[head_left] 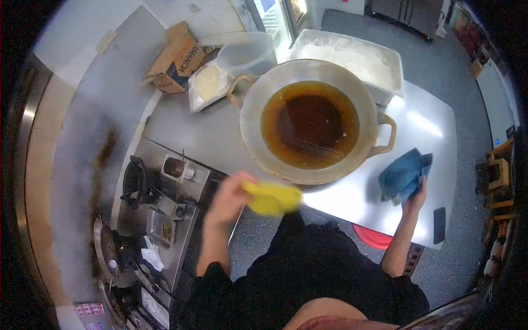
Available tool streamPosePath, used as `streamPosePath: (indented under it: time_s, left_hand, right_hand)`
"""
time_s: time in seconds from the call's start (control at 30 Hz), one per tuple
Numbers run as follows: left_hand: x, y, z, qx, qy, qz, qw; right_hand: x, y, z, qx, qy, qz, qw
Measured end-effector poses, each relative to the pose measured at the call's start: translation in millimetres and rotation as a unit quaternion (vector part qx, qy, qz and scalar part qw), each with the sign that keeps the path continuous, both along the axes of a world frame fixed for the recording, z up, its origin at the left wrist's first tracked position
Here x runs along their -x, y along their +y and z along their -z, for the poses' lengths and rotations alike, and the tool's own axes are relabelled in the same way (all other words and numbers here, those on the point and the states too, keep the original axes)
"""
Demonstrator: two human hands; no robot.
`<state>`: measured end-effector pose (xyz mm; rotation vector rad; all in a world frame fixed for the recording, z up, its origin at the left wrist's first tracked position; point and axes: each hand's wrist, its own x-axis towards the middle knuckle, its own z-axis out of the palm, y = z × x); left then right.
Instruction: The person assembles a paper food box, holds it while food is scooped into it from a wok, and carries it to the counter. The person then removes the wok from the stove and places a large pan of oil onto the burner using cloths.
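In the head view a large two-handled metal wok [254,113] stands on the steel table, with dark brown oil-like liquid [311,124] inside. My left hand [234,192] is closed on a yellow cloth [273,199], smeared by motion, just in front of the wok's near rim. To the right of the wok, my right hand [416,197] grips a crumpled blue cloth [401,176] over the table top. Neither hand touches the wok's handles, one at its upper left and the other at its right.
Behind the wok are a white tray of pale powder [352,58], a clear plastic tub [247,52], a bag with pale contents [208,82] and a cardboard box [179,60]. A stove [137,181] with pans lies left. A black phone-like object [439,225] rests near the table's right edge.
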<state>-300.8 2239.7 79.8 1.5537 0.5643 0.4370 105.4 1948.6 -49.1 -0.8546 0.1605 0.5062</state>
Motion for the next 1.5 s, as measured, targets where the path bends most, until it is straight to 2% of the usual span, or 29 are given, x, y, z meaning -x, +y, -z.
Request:
streamPosePath:
  time_s: [0.03,0.07,0.13,0.2,0.27,0.33,0.37,0.43,0.5,0.53,0.6,0.67,0.73,0.77,0.83,0.87,0.97,1.03,1.17,1.23,1.27,1.3,1.33,1.37,1.43,1.5]
  left_hand:
    - [3,12,-33,-0.017,-0.05,-0.151,0.987]
    - [8,35,-61,-0.044,-0.041,-0.211,0.976]
    - [10,91,-79,-0.091,-0.04,-0.314,0.944]
    - [3,161,-70,-0.125,-0.015,-0.322,0.938]
    - [-17,232,-33,-0.179,0.004,-0.32,0.93]
    - [-49,279,-2,-0.146,0.035,-0.278,0.949]
    - [-61,298,18,-0.142,0.035,-0.267,0.952]
    - [-89,327,48,-0.03,0.021,-0.156,0.987]
    - [-107,330,44,0.019,0.036,-0.119,0.992]
    - [-112,330,43,0.067,0.053,-0.097,0.992]
    - [-118,337,51,0.073,0.066,-0.107,0.989]
    - [-115,341,50,0.073,0.077,-0.127,0.986]
    - [-106,344,43,0.161,0.026,-0.164,0.973]
    - [-101,349,41,0.161,0.026,-0.164,0.973]
    - [-90,359,38,0.183,-0.051,-0.166,0.968]
    - [-89,354,30,0.184,-0.05,-0.164,0.968]
    - [-98,334,21,0.149,-0.012,-0.139,0.979]
    - [-107,330,35,0.012,0.055,-0.078,0.995]
    - [-117,348,57,-0.014,0.031,-0.093,0.995]
    - [-122,349,53,-0.097,0.185,-0.069,0.976]
    - [-125,350,58,-0.098,0.185,-0.065,0.976]
    - [-129,350,66,-0.211,0.157,-0.126,0.957]
    - [-131,349,72,-0.32,0.125,-0.185,0.921]
    - [-133,348,65,-0.323,0.122,-0.182,0.921]
    - [-137,345,47,-0.383,0.226,-0.008,0.896]
    - [-134,341,44,-0.378,0.223,-0.006,0.898]
  right_hand:
    - [2,13,-10,-0.032,-0.012,-0.001,0.999]
    - [3,28,-21,-0.065,-0.025,-0.002,0.998]
    - [6,58,-36,-0.056,-0.041,0.022,0.997]
    - [2,80,-39,-0.051,-0.054,0.008,0.997]
    - [4,101,-44,-0.014,-0.076,0.001,0.997]
    - [12,119,-56,0.024,-0.093,-0.001,0.995]
    - [20,125,-70,-0.009,-0.095,-0.022,0.995]
    - [22,132,-79,-0.038,-0.101,-0.025,0.994]
    - [13,134,-74,0.177,-0.088,0.017,0.98]
    - [9,133,-71,0.184,-0.086,0.03,0.979]
    - [9,140,-72,0.27,-0.159,0.01,0.95]
    - [12,141,-73,0.284,-0.156,0.014,0.946]
    - [8,143,-73,0.232,-0.13,0.0,0.964]
    - [12,145,-77,0.273,-0.131,0.029,0.952]
    - [18,151,-85,0.253,-0.11,0.015,0.961]
    - [20,151,-87,0.234,-0.089,0.0,0.968]
    - [7,144,-77,0.298,-0.09,-0.01,0.95]
    - [8,145,-79,0.318,-0.094,0.0,0.943]
    - [15,153,-89,0.385,-0.118,0.011,0.915]
    - [1,146,-74,0.41,-0.142,0.005,0.901]
    - [-3,145,-71,0.436,-0.168,-0.002,0.884]
    - [-6,145,-70,0.436,-0.166,0.002,0.885]
    - [-9,144,-68,0.485,-0.21,0.001,0.849]
    - [-10,145,-69,0.53,-0.255,0.001,0.809]
    - [-15,146,-62,0.525,-0.258,0.013,0.811]
    - [-5,153,-76,0.497,-0.257,0.004,0.829]
